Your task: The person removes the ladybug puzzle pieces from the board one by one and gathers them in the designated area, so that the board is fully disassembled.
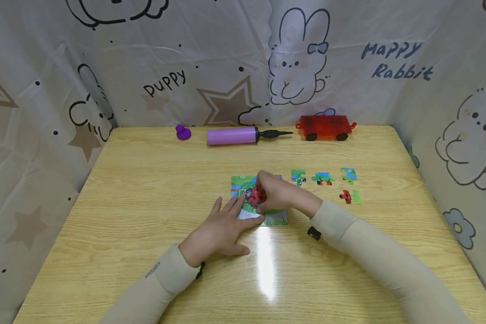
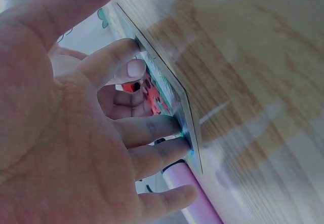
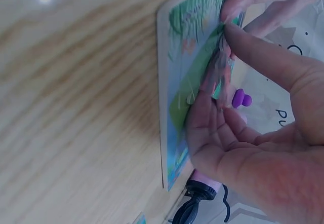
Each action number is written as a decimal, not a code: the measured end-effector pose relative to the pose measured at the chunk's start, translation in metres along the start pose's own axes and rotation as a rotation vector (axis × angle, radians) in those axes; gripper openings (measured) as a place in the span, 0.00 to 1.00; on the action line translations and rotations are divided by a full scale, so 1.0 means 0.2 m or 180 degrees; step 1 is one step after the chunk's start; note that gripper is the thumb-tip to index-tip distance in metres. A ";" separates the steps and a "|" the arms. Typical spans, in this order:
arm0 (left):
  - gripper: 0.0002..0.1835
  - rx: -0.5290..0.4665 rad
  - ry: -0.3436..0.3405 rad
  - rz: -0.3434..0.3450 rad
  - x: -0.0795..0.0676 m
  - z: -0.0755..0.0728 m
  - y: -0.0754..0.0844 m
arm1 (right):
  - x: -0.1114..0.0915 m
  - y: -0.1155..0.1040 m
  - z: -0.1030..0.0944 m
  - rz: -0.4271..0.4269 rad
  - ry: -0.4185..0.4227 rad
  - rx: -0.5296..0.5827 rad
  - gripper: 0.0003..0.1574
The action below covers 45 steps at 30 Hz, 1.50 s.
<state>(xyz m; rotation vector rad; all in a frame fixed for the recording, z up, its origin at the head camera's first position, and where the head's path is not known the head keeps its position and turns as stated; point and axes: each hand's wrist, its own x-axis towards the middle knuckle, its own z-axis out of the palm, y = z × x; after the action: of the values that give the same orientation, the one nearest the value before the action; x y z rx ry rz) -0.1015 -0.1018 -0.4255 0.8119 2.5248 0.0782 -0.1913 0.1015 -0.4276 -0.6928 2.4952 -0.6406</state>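
A jigsaw puzzle board (image 1: 275,219) with a ladybug picture lies flat at the middle of the table. My left hand (image 1: 220,229) reaches over its left and near side; the straight fingers rest on the board, thumb spread out over the table. From the right, my right hand (image 1: 278,191) bends down over the picture, and its thumb and curled fingers (image 3: 202,127) pinch a ladybug puzzle piece (image 1: 257,196) at the board's centre. Much of that piece is hidden by the fingers. To the right lie several loose puzzle pieces, among them a red-and-green one (image 1: 350,196).
Along the back edge of the wooden table (image 1: 154,180) are a small purple knob-shaped thing (image 1: 183,132), a purple hand pump (image 1: 232,136) with a black nozzle, and a red toy wagon (image 1: 325,127). A printed curtain (image 1: 227,54) hangs behind and at both sides.
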 end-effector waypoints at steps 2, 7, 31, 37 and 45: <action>0.46 0.0009 -0.0006 -0.0008 0.00 0.00 0.00 | 0.00 0.00 0.01 -0.0091 0.0062 0.0045 0.40; 0.45 0.0003 0.0005 0.0004 0.00 0.00 0.00 | -0.02 0.01 0.03 -0.0263 0.0200 0.0074 0.40; 0.46 -0.0060 -0.0016 -0.0002 0.00 0.00 -0.01 | -0.07 0.09 -0.02 -0.0537 0.0589 0.0371 0.25; 0.46 -0.0121 0.0031 -0.0011 0.00 0.00 -0.01 | -0.14 0.16 -0.12 -0.0534 0.0666 0.0438 0.26; 0.46 -0.0151 0.0001 -0.0019 0.00 0.01 -0.01 | -0.28 0.31 -0.21 -0.0215 0.0731 0.0500 0.25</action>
<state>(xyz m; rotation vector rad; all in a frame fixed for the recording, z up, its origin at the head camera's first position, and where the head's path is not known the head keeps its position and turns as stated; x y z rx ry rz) -0.1014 -0.1041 -0.4267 0.7857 2.5157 0.1359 -0.1922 0.1932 -0.4116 -0.6800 2.5999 -0.9791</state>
